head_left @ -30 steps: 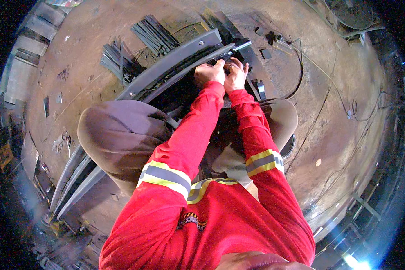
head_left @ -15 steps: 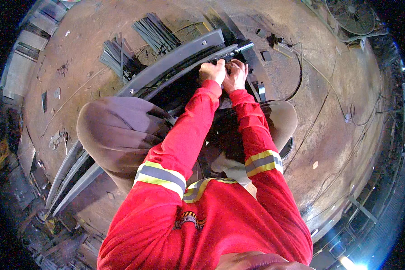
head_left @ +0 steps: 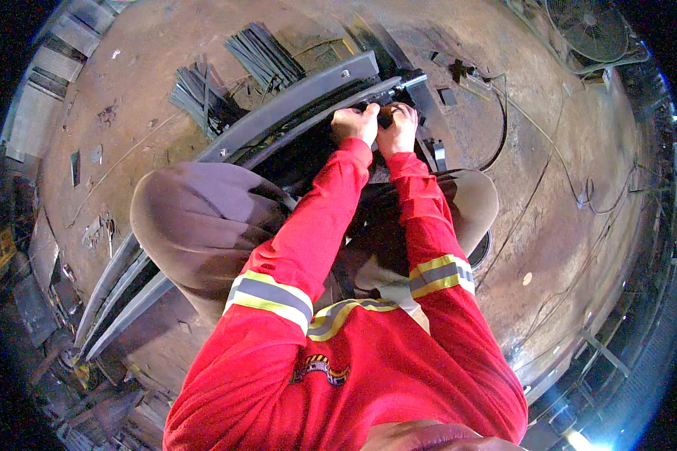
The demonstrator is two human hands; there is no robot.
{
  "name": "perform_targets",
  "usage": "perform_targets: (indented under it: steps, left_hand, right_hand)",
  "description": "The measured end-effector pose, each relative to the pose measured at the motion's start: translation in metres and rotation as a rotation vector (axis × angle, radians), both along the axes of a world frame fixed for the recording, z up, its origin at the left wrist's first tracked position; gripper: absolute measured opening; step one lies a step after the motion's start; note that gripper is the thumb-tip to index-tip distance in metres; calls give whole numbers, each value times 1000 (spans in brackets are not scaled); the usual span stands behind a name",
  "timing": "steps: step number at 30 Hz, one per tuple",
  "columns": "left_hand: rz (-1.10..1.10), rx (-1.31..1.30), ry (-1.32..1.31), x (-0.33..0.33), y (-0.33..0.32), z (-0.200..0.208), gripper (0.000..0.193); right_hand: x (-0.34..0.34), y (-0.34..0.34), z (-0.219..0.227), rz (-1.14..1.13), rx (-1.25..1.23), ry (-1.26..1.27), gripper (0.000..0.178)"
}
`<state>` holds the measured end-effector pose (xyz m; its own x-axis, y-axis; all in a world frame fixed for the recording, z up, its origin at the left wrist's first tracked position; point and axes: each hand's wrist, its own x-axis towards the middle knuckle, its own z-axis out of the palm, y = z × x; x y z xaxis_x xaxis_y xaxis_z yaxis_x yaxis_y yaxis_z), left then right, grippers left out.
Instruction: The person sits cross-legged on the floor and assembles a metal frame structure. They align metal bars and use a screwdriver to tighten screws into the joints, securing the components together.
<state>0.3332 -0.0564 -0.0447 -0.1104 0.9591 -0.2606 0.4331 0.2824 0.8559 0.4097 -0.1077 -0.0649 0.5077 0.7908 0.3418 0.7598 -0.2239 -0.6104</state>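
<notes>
the fingers (head_left: 406, 113) of the bare right hand (head_left: 399, 135) and bare left hand (head_left: 352, 126) are curled in narrowly; i cannot tell what they grip. near them, a long narrow curved grey metal bar (head_left: 316, 117) runs from eight o'clock toward one. a broader curved grey metal bar (head_left: 316, 86) lies at ten, with bundled thin dark metal strips (head_left: 263, 56) beyond.
</notes>
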Motion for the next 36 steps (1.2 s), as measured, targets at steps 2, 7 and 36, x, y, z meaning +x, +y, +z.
perform_targets:
  steps: [2,7,36]
  left_hand:
    - [11,19,-92,0,0,-1,30]
    - [14,15,-65,0,-6,3,31]
    - [-19,81,-27,-5,-10,12,34]
  right_hand:
    - [-5,-3,2,-7,-37,-80,21]
    - [-3,-6,-1,38,-73,-90,19]
    - [-17,-7,11,-104,-26,-343,19]
